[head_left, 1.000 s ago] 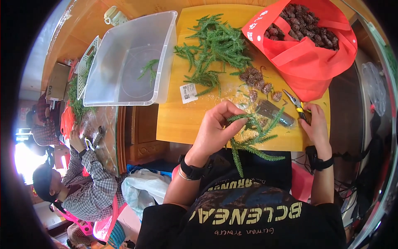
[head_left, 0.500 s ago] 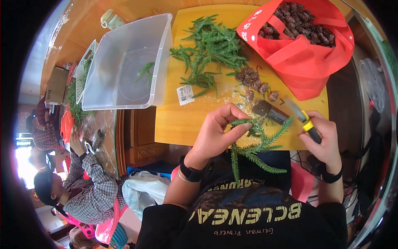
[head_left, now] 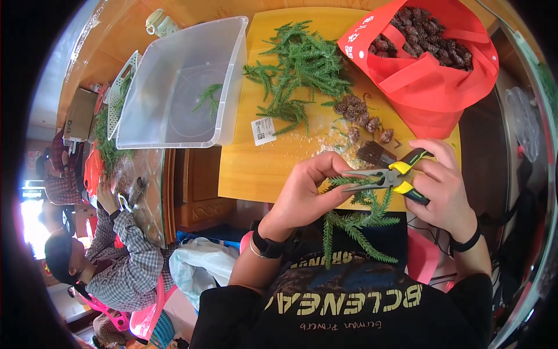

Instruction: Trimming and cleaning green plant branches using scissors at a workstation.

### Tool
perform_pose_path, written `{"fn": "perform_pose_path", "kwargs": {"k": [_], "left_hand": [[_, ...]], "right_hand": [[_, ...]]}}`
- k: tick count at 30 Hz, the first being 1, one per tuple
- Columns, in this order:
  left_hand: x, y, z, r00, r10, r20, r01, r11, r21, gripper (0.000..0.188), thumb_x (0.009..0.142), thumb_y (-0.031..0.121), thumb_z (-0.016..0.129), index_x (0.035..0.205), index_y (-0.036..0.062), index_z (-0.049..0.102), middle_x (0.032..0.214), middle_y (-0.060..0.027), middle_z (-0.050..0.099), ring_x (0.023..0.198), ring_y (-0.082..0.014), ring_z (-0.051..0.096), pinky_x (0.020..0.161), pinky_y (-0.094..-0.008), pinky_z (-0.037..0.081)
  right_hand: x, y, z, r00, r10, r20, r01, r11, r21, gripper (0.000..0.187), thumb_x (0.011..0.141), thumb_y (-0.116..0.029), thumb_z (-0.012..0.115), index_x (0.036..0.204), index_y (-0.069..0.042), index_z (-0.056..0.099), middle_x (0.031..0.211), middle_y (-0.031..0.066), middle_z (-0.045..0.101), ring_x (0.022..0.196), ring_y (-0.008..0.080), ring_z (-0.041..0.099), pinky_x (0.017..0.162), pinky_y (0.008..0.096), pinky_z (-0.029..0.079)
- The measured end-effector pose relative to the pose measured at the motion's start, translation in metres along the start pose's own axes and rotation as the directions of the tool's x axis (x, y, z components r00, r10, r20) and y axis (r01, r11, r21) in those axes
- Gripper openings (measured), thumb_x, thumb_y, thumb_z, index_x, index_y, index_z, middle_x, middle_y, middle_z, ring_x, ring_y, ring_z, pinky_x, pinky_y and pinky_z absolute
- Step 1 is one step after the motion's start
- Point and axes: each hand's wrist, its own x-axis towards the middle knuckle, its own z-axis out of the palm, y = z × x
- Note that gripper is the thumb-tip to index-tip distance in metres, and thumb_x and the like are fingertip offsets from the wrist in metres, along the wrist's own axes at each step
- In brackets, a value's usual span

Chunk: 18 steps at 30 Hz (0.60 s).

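Observation:
Pinched between the thumb and fingers of my left hand is a green artificial pine sprig, its fronds hanging down over my lap. My right hand grips long-nose pliers with black and yellow handles. The pliers' jaws are spread, and their tips reach the top of the sprig beside my left thumb and fingers. Just beyond the pliers, a dark-bristled brush lies on the yellow table, partly hidden by them. Several loose pine cones rest past the brush.
A red bag full of pine cones stands at the far right. Green sprigs are heaped on the yellow table, near a white tag. A clear plastic bin stands left. A co-worker in a checked shirt sits further left.
My right hand has brought the pliers left to the sprig, and their jaws have opened around its top. My left hand keeps its hold on the sprig.

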Motion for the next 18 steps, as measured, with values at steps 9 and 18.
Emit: {"fn": "perform_pose_path", "kwargs": {"k": [9, 18], "left_hand": [[-0.002, 0.002, -0.004, 0.999, -0.007, 0.036, 0.003, 0.995, 0.098, 0.014, 0.076, -0.004, 0.063, 0.087, 0.0009, 0.055, 0.085, -0.0032, 0.061, 0.076, -0.0061, 0.056, 0.068, -0.0196, 0.044], [-0.005, 0.008, 0.005, 0.999, -0.018, -0.033, 0.024, 0.982, 0.189, 0.012, 0.072, -0.003, 0.064, 0.084, -0.0006, 0.061, 0.080, -0.0040, 0.062, 0.076, -0.0095, 0.058, 0.071, -0.0231, 0.046]], "right_hand": [[0.006, -0.003, -0.001, 0.992, -0.118, -0.043, 0.109, 0.980, -0.167, 0.025, 0.053, -0.011, 0.070, 0.063, -0.004, 0.049, 0.075, 0.0103, 0.048, 0.104, 0.0337, 0.050, 0.082, 0.0512, 0.041], [0.003, -0.006, 0.000, 0.993, -0.113, -0.015, 0.110, 0.987, -0.119, 0.025, 0.048, -0.011, 0.068, 0.061, -0.002, 0.049, 0.076, 0.0113, 0.051, 0.104, 0.0368, 0.050, 0.084, 0.0554, 0.041]]}}
